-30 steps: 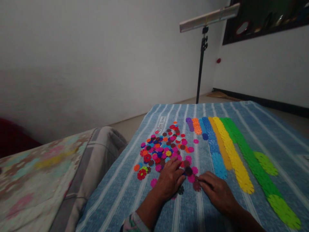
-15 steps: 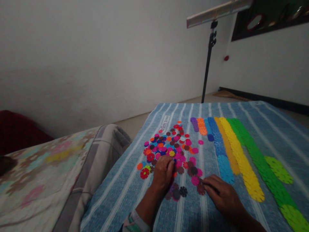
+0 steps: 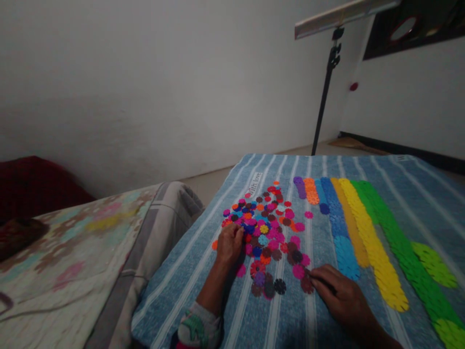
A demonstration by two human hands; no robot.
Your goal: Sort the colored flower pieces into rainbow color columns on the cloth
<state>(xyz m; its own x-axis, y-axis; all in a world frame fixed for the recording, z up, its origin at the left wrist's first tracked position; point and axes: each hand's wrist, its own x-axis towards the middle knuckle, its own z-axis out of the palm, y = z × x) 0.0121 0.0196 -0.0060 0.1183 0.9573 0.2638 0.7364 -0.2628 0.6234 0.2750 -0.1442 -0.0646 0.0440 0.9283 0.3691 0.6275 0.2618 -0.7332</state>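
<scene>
My left hand (image 3: pixel 228 246) reaches into the left side of a loose pile of flower-shaped plastic discs (image 3: pixel 273 235) in mixed colours. Its fingers are curled together at the discs, and whatever they pinch is hidden. Lower right of the pile, my right hand (image 3: pixel 339 293) is closed, thumb and forefinger pinched at the edge of a brown flower-shaped disc (image 3: pixel 307 285). A black disc (image 3: pixel 279 286) and a purple disc (image 3: pixel 259 278) lie between the hands. Beyond my right hand run overlapping rows of discs, among them a yellow row (image 3: pixel 374 242) and a green row (image 3: pixel 403 247).
A blue striped cloth (image 3: pixel 203 271) covers the surface under the discs. At left stands another surface with a floral cover (image 3: pixel 83 252). A lamp stand (image 3: pixel 324 97) rises behind the far edge, near the white wall (image 3: pixel 145 87). Lime green discs (image 3: pixel 434 264) lie at right.
My left hand has moved left and slightly away across the pile, uncovering discs near its middle. My right hand stays at the brown disc. The view has shifted slightly.
</scene>
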